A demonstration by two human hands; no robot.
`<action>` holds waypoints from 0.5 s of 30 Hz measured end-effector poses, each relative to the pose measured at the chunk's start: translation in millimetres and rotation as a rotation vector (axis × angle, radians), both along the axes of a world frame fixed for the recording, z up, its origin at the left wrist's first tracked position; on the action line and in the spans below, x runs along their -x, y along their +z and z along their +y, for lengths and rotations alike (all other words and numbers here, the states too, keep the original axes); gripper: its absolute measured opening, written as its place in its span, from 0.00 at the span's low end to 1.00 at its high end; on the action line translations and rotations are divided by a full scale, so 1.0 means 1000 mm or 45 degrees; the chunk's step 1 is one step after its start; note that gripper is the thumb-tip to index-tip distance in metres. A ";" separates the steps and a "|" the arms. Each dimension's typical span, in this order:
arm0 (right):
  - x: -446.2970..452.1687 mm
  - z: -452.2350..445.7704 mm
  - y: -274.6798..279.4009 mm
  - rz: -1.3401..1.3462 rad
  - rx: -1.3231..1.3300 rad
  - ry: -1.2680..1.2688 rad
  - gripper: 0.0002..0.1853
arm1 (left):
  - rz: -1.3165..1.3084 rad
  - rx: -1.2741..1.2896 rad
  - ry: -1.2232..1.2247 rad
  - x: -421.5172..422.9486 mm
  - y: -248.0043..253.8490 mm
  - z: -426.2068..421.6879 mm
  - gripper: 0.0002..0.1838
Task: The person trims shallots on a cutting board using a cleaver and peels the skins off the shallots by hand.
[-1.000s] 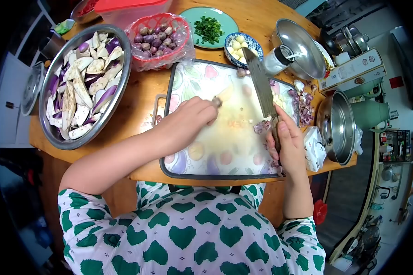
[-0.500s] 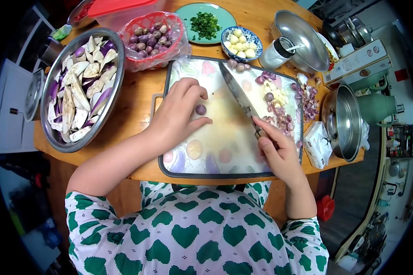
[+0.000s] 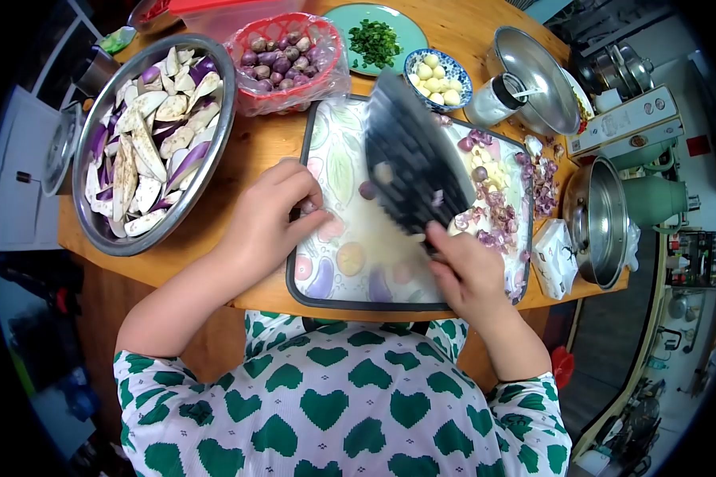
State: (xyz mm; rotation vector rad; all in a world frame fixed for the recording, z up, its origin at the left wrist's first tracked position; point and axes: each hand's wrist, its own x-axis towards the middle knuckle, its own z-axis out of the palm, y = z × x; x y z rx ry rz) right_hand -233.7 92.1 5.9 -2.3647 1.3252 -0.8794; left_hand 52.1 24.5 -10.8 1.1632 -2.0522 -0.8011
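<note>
Observe the blade first. The right hand [image 3: 473,274] is wrapped firmly around the handle of a broad, dark metal kitchen knife [image 3: 418,159], which has just swung leftward and turned over. Half a second ago its blade stood nearly edge-on to view; now its wide face fills the centre of the frame, blurred by motion, with pale and purple scraps apparently stuck to it.

The left hand [image 3: 272,208] has withdrawn from beside the small, round purple bulb [image 3: 367,190] to the left margin of the white, fruit-printed board with a dark rim [image 3: 338,159]. Its fingers are loosely curled, the thumb apart from them; no item shows in its grip, though the palm is hidden.

The bulb remains at about the same place on the board, centre of frame, immediately left of the blade. Contact between the two cannot be confirmed.

Assessment: the turned blade suggests use of the flat rather than a slicing cut, and the left hand's withdrawal puts the fingers clear of the metal. The bulb appears whole. The pale peeled pieces [image 3: 495,175] and the papery purple skins [image 3: 497,219] lie right of centre, separate from it.
</note>
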 end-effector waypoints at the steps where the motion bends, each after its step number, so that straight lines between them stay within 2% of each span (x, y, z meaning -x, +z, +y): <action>1: -0.002 0.000 0.000 0.122 -0.120 0.002 0.26 | 0.003 -0.007 0.003 -0.002 0.000 0.002 0.14; 3: -0.006 -0.002 0.001 0.366 -0.359 -0.003 0.26 | 0.007 -0.021 0.000 -0.005 0.000 0.005 0.14; 4: -0.004 -0.005 0.009 0.331 -0.384 -0.003 0.26 | 0.008 -0.004 -0.006 -0.006 -0.001 0.005 0.13; 9: 0.003 0.001 0.041 -0.131 -0.060 -0.092 0.23 | 0.040 0.023 -0.008 -0.008 -0.004 0.007 0.13; 11: 0.004 0.002 0.030 -0.239 0.105 -0.098 0.23 | 0.046 0.032 -0.022 -0.008 -0.004 0.006 0.13; 13: -0.008 -0.008 0.013 0.144 -0.155 -0.062 0.22 | 0.057 0.054 -0.044 -0.008 -0.005 0.006 0.13; 14: -0.009 -0.007 -0.002 0.197 -0.401 -0.114 0.22 | 0.067 0.041 -0.047 -0.007 -0.004 0.006 0.14; 15: -0.008 -0.008 0.002 0.203 -0.398 -0.114 0.23 | 0.078 0.033 -0.050 -0.006 -0.003 0.005 0.14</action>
